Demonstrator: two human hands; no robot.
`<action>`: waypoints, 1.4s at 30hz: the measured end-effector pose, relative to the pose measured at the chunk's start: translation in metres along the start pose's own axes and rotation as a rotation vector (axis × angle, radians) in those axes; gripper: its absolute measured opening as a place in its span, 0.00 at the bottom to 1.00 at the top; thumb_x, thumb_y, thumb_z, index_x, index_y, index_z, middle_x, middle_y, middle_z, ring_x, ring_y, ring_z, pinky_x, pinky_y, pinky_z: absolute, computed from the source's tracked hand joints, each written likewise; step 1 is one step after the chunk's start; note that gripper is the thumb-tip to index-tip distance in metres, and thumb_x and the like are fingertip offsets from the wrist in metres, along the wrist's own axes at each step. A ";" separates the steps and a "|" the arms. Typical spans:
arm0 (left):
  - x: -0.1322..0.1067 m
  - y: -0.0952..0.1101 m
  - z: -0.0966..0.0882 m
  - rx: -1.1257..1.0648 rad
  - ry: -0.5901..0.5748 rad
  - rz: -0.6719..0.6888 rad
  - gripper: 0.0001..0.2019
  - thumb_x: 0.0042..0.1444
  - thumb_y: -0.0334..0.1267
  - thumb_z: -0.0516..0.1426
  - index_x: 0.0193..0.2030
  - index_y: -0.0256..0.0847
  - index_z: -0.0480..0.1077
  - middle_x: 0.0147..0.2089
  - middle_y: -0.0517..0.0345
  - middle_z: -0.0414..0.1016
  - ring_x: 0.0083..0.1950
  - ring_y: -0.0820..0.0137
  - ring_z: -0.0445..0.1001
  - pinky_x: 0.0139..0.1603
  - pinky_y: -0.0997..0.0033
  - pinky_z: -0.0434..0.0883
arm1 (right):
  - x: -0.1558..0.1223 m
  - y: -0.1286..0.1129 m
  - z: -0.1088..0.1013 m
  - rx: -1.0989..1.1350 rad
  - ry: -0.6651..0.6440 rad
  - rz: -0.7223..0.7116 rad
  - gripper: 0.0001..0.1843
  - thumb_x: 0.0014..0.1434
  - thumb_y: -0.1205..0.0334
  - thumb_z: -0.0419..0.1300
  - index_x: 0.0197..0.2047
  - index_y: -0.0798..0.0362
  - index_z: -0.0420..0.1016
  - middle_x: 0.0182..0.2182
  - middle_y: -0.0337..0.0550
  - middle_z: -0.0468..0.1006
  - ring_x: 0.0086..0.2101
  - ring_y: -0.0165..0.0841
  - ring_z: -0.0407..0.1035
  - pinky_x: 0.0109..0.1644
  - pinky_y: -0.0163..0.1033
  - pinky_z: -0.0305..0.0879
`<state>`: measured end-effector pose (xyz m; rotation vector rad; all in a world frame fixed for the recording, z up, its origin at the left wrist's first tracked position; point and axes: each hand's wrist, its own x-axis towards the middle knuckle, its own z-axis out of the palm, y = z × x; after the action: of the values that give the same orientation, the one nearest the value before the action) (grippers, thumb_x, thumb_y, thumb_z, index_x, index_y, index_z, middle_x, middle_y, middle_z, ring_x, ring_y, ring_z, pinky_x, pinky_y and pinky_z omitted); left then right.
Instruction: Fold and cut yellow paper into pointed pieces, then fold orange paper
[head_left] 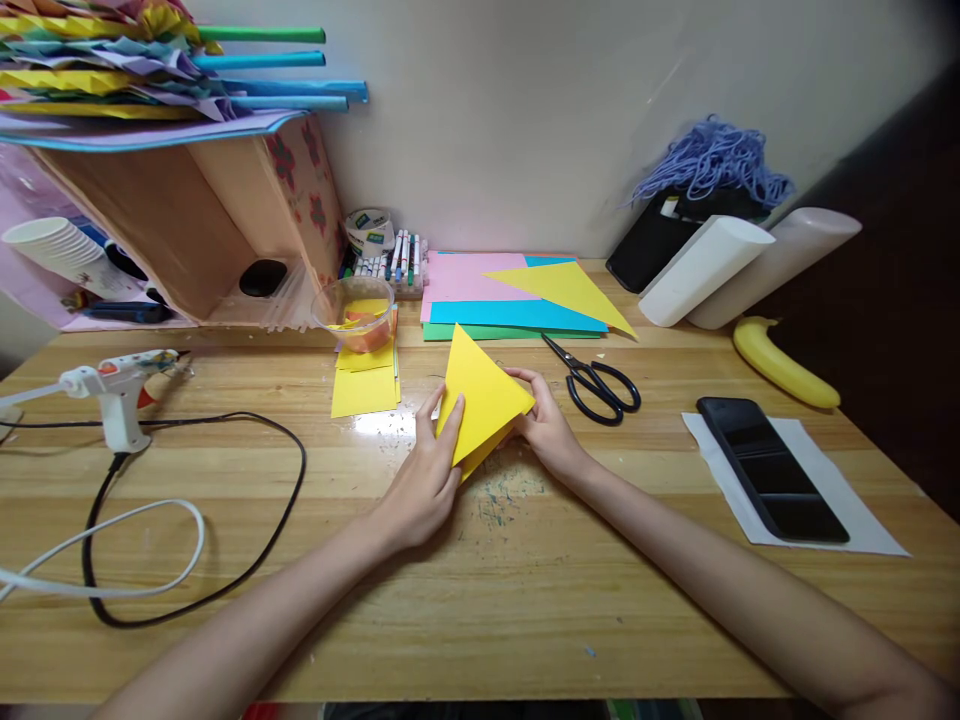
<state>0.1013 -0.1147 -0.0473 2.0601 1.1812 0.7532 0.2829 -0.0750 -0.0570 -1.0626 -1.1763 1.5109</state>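
A folded yellow paper triangle (pixel 480 395) lies on the wooden desk (pixel 480 600) at its middle, one point aimed away from me. My left hand (pixel 424 480) pinches its left edge, thumb on top and fingers under the paper. My right hand (pixel 547 425) grips the right corner, fingers curled round it. Both hands rest low on the desk surface.
Black scissors (pixel 596 385) lie right of the paper. Coloured sheets (pixel 510 295), a plastic bowl (pixel 356 312) on yellow squares (pixel 365 385), a marker pack (pixel 394 262) and tape sit behind. A glue gun (pixel 120 390) with cables lies left; a phone (pixel 769 465) and banana (pixel 784 362) right.
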 end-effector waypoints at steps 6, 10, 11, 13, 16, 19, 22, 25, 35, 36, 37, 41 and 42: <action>0.000 -0.002 -0.001 0.012 -0.040 0.027 0.33 0.55 0.26 0.45 0.65 0.50 0.35 0.67 0.52 0.28 0.68 0.60 0.33 0.64 0.49 0.44 | -0.003 -0.001 0.002 -0.025 -0.031 -0.013 0.30 0.50 0.60 0.61 0.53 0.44 0.52 0.51 0.45 0.63 0.36 0.35 0.68 0.27 0.35 0.71; -0.001 0.000 -0.003 0.022 -0.058 0.025 0.30 0.58 0.35 0.48 0.65 0.48 0.38 0.67 0.50 0.31 0.67 0.58 0.36 0.64 0.49 0.46 | -0.004 0.000 0.004 -0.028 -0.052 -0.044 0.31 0.49 0.65 0.60 0.55 0.43 0.53 0.56 0.43 0.58 0.42 0.36 0.66 0.32 0.35 0.71; -0.001 0.001 -0.003 0.020 -0.062 0.024 0.31 0.58 0.38 0.49 0.65 0.48 0.40 0.67 0.50 0.31 0.67 0.58 0.37 0.64 0.49 0.47 | -0.004 0.000 0.004 -0.025 -0.052 -0.046 0.31 0.49 0.66 0.59 0.55 0.43 0.54 0.56 0.42 0.58 0.43 0.35 0.66 0.33 0.35 0.71; -0.001 0.002 -0.005 -0.002 -0.050 0.017 0.29 0.57 0.41 0.50 0.64 0.48 0.44 0.66 0.50 0.34 0.67 0.58 0.40 0.63 0.51 0.49 | -0.004 0.001 0.003 -0.022 -0.049 -0.045 0.31 0.49 0.66 0.58 0.55 0.42 0.54 0.57 0.40 0.59 0.44 0.36 0.66 0.35 0.36 0.71; 0.002 0.000 -0.007 -0.047 0.033 0.001 0.21 0.59 0.37 0.48 0.60 0.49 0.54 0.65 0.52 0.42 0.66 0.62 0.45 0.63 0.55 0.50 | -0.003 0.002 0.001 0.018 -0.081 -0.020 0.28 0.53 0.62 0.57 0.56 0.42 0.54 0.56 0.40 0.62 0.46 0.36 0.66 0.39 0.38 0.70; 0.004 -0.007 -0.009 -0.100 0.141 -0.040 0.22 0.57 0.34 0.50 0.59 0.48 0.54 0.63 0.53 0.47 0.65 0.63 0.46 0.63 0.55 0.50 | 0.001 0.002 -0.002 0.068 -0.068 -0.059 0.19 0.61 0.55 0.46 0.55 0.46 0.57 0.51 0.43 0.68 0.48 0.36 0.65 0.48 0.44 0.65; 0.004 -0.015 -0.012 -0.228 0.176 -0.104 0.31 0.55 0.33 0.51 0.64 0.47 0.42 0.65 0.51 0.45 0.66 0.62 0.47 0.63 0.55 0.51 | 0.005 0.003 -0.004 0.005 0.064 -0.197 0.19 0.63 0.53 0.42 0.53 0.49 0.61 0.53 0.45 0.67 0.53 0.36 0.61 0.57 0.46 0.56; 0.003 -0.019 -0.013 -0.348 0.086 -0.111 0.35 0.56 0.33 0.50 0.65 0.48 0.34 0.67 0.50 0.43 0.65 0.61 0.49 0.62 0.56 0.53 | 0.006 0.005 -0.004 -0.120 0.066 -0.207 0.21 0.59 0.55 0.51 0.55 0.49 0.59 0.57 0.46 0.62 0.55 0.36 0.57 0.59 0.45 0.53; 0.002 -0.018 -0.005 -0.113 -0.023 -0.156 0.46 0.48 0.43 0.59 0.66 0.44 0.32 0.68 0.47 0.39 0.67 0.57 0.39 0.64 0.52 0.45 | -0.001 0.006 -0.004 -0.381 -0.066 -0.192 0.31 0.55 0.60 0.56 0.62 0.45 0.53 0.61 0.40 0.55 0.59 0.38 0.50 0.62 0.47 0.47; 0.001 -0.017 -0.005 -0.091 -0.041 -0.160 0.50 0.45 0.43 0.61 0.66 0.44 0.29 0.68 0.46 0.37 0.67 0.55 0.38 0.64 0.51 0.46 | -0.002 0.005 -0.004 -0.394 -0.074 -0.187 0.32 0.55 0.60 0.56 0.62 0.45 0.53 0.61 0.40 0.55 0.59 0.38 0.50 0.63 0.47 0.46; 0.001 -0.016 -0.005 -0.069 -0.055 -0.153 0.52 0.44 0.42 0.62 0.66 0.44 0.28 0.68 0.46 0.37 0.67 0.54 0.37 0.64 0.50 0.46 | -0.003 0.005 -0.004 -0.394 -0.080 -0.183 0.32 0.55 0.59 0.56 0.62 0.45 0.53 0.61 0.40 0.56 0.59 0.38 0.50 0.63 0.48 0.46; 0.000 -0.012 -0.009 -0.016 -0.117 -0.067 0.44 0.50 0.32 0.55 0.66 0.43 0.30 0.68 0.47 0.40 0.67 0.57 0.39 0.65 0.52 0.46 | 0.002 0.007 -0.006 -0.228 -0.017 -0.150 0.29 0.57 0.55 0.53 0.62 0.45 0.53 0.60 0.41 0.57 0.59 0.38 0.51 0.62 0.47 0.49; 0.000 -0.012 -0.011 -0.012 -0.146 -0.049 0.42 0.51 0.30 0.54 0.66 0.43 0.31 0.68 0.48 0.40 0.67 0.58 0.40 0.65 0.53 0.46 | 0.005 0.008 -0.008 -0.168 0.034 -0.144 0.29 0.58 0.54 0.52 0.62 0.46 0.53 0.60 0.41 0.58 0.58 0.37 0.52 0.62 0.46 0.49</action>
<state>0.0873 -0.1079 -0.0495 2.0319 1.1388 0.5752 0.2887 -0.0692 -0.0672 -1.0852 -1.3451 1.2954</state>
